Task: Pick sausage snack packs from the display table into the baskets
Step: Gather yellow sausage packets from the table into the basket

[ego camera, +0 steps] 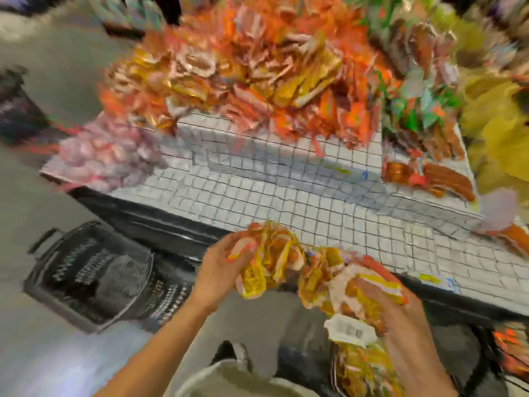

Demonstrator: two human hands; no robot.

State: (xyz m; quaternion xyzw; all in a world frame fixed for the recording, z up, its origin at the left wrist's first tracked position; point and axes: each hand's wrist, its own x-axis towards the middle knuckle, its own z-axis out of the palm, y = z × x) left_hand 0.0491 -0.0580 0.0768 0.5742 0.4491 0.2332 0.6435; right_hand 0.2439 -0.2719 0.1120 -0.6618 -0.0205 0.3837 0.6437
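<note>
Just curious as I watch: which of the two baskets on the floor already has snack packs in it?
The basket at lower right, under the right hand, holds yellow packs. The black basket at left shows only bare mesh.

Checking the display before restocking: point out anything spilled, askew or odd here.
The picture is blurred, so small faults cannot be judged. The sausage pack heap is loose and jumbled, sagging over the white grid shelf. Left hand and right hand each grip yellow packs. The black basket stands upright.

Blurred head view, forward and down, seemingly close above display table (286, 196).
</note>
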